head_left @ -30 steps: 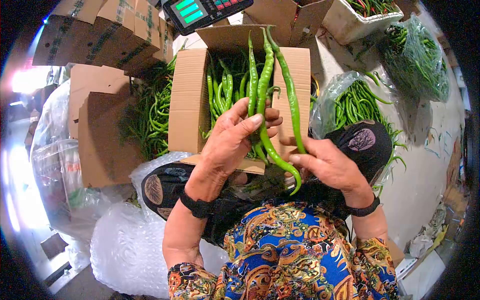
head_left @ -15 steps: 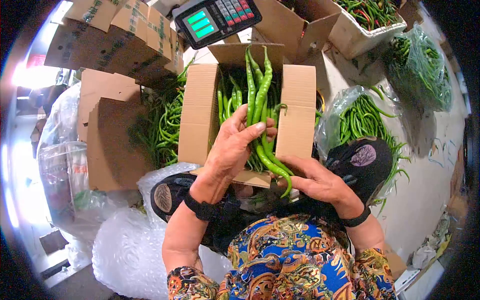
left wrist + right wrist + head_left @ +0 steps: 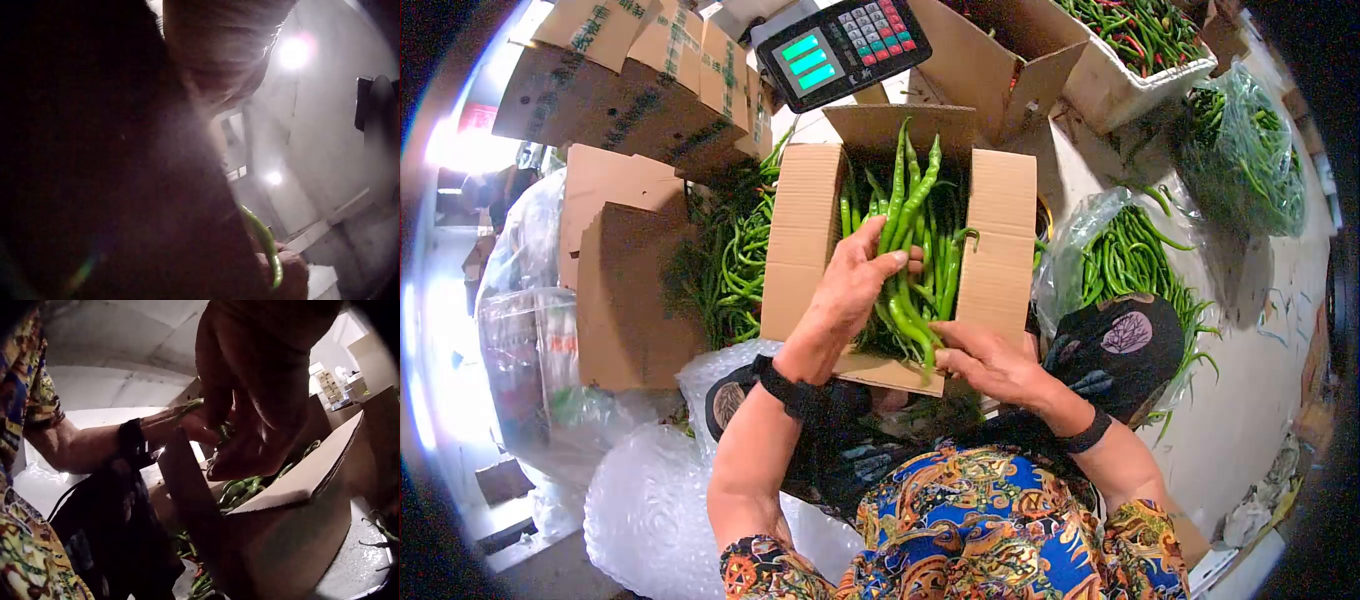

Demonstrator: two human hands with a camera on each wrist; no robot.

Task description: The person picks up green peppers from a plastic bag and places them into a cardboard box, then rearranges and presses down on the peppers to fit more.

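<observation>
My left hand point(image 3: 848, 285) grips a small bunch of long green chili peppers point(image 3: 912, 205) over the opening of a cardboard box point(image 3: 800, 245). Its thumb lies across them. At the bunch's lower, curved ends, my right hand point(image 3: 992, 362) pinches with thumb and fingers, close to the box's near flap. In the right wrist view that hand point(image 3: 256, 394) has bent fingers beside the peppers, above the box. One curved pepper point(image 3: 267, 244) shows in the left wrist view, where a dark shape hides much of the scene. More green peppers point(image 3: 948, 270) lie inside the box.
Behind the box stands a scale with a lit display point(image 3: 840, 50). Loose green peppers point(image 3: 745, 255) lie at the left, near cardboard pieces point(image 3: 640, 300). To the right are a plastic bag of peppers point(image 3: 1125, 255), another bag point(image 3: 1250, 150), and a white foam box point(image 3: 1090, 85). Bubble wrap point(image 3: 650, 510) lies front left.
The right hand's separate pepper has joined the left hand's bunch. Both hands have lowered the bunch towards the box, and the right hand has moved in to its lower ends.
</observation>
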